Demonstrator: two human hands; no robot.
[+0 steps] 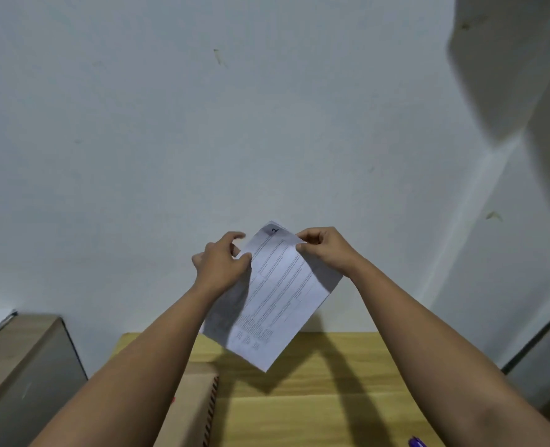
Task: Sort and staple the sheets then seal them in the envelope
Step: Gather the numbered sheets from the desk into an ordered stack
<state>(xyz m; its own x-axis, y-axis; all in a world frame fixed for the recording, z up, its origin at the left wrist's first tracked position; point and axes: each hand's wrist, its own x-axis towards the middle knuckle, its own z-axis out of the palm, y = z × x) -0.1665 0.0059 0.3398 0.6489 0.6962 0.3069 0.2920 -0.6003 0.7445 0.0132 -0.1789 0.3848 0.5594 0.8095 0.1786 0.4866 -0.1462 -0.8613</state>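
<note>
Both forearms fill the foreground, reaching up to the sheets (277, 295), held in the air above the wooden table (315, 408). Right hand (323, 250) pinches their top corner between thumb and curled fingers; left hand (222, 259) pinches the left edge, upper fingers loosely spread. With holds only at the top, the lower sheets could fan out of order. A brown envelope (193, 404) lies below left, a pen (417, 442) at the near edge.

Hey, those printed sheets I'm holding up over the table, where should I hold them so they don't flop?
Probably keep each grip on the sheets' top corners, left hand from the left edge, right hand from the right. They hang tilted, the lower corner loose above the table.
</note>
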